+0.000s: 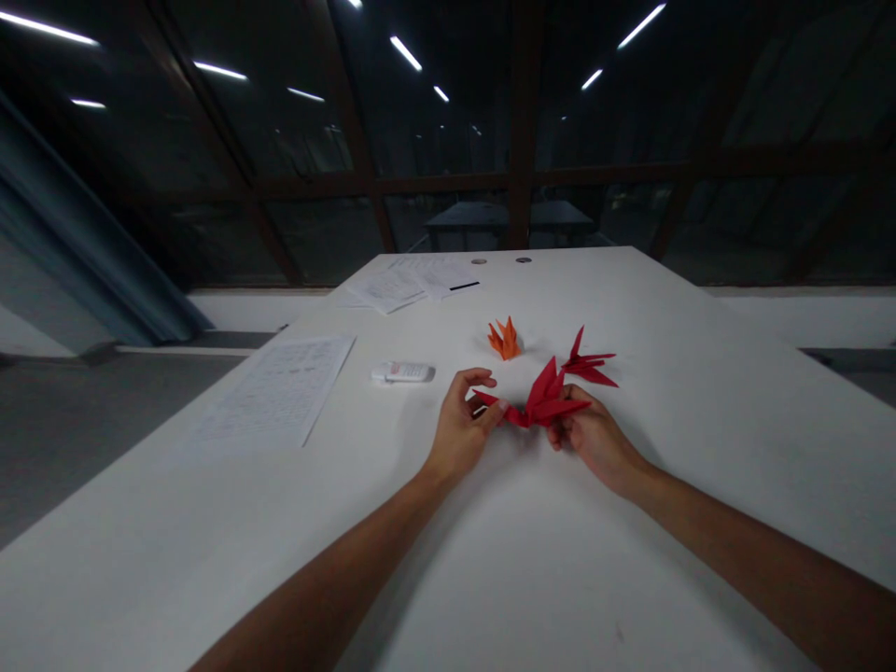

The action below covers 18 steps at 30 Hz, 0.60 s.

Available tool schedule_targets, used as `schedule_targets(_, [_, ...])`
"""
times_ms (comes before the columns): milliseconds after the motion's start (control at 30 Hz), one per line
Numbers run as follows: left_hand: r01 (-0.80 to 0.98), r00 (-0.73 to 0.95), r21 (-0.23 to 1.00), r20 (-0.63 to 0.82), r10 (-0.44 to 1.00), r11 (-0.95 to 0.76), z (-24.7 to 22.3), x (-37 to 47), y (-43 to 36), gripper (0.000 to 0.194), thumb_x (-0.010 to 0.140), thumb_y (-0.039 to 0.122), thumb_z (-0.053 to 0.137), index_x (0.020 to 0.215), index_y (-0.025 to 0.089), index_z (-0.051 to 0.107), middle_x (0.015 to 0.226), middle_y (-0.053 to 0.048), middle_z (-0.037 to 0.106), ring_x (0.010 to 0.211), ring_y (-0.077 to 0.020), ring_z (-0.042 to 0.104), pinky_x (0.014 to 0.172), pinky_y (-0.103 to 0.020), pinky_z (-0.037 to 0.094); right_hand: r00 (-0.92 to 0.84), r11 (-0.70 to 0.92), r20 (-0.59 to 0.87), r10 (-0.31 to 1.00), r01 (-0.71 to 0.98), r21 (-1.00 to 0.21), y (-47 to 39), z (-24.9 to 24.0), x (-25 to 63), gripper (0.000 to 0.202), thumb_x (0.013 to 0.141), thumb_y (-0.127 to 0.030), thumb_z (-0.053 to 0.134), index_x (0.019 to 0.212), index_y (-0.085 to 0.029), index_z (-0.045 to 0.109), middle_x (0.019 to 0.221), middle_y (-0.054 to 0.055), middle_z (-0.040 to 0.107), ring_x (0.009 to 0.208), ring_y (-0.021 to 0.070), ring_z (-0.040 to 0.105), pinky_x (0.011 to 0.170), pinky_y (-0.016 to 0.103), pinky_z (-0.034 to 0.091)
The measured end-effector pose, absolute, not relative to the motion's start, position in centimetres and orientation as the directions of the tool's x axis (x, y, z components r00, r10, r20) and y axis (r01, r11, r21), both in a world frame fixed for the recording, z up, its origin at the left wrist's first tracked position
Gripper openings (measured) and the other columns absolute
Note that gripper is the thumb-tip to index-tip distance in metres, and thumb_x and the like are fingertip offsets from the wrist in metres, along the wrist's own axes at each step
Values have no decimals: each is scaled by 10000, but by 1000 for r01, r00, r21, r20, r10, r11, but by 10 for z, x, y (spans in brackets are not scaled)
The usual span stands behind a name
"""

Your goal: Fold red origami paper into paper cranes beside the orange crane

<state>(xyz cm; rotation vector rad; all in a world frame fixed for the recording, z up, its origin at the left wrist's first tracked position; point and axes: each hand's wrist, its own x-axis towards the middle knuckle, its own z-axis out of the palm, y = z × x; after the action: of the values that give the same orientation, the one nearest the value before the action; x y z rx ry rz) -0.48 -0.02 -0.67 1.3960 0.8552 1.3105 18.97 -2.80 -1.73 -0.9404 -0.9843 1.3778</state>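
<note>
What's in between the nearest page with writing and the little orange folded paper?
In the head view, a small white item with printed marks lies between the page and the orange folded paper. It's too blurry to name.

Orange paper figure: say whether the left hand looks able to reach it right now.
Probably yes: nothing seems to stand between the left hand and the orange paper figure just beyond it. The hand is pinching the red paper bird, though, so it would likely have to let go first.
</note>
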Motion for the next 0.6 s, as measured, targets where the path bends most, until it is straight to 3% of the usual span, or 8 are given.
schedule_targets(133, [-229, 246, 948, 275, 929, -219, -5, -7, -1, 460, 788, 245, 777, 1171, 228, 522, 1174, -56, 557, 818, -117, 600, 692, -256, 532, -24, -32, -24, 999, -365, -931, -29, -13, 189, 104, 769, -263, 630, 739, -212, 544, 622, -20, 617, 482, 118, 513, 462, 254, 373])
schedule_targets(300, [-329, 375, 936, 252, 892, -126, -4, -5, -3, 664, 714, 178, 844, 1267, 283, 492, 1319, -79, 528, 1020, -175, 607, 813, -300, 531, -23, -67, -64, 998, -405, -912, -29, -7, 190, 100, 747, -281, 665, 728, -202, 606, 611, -14, 603, 477, 115, 473, 452, 258, 336])
schedule_targets(400, [-324, 413, 941, 235, 880, -99, -5, -5, -3, 685, 700, 176, 862, 1269, 285, 497, 1245, -74, 583, 956, -176, 644, 798, -312, 521, -38, -71, -61, 997, -428, -901, -27, -6, 192, 97, 741, -286, 671, 744, -193, 643, 660, 0, 619, 522, 120, 483, 480, 266, 355])
schedule_targets(600, [-270, 475, 956, 235, 848, -114, -3, -5, -4, 441, 837, 350, 762, 1204, 205, 566, 970, -37, 628, 745, -125, 612, 666, -263, 478, -81, -20, 18, 997, -443, -896, -29, -11, 193, 128, 764, -266, 689, 788, -228, 570, 716, -18, 631, 580, 141, 525, 553, 287, 394])
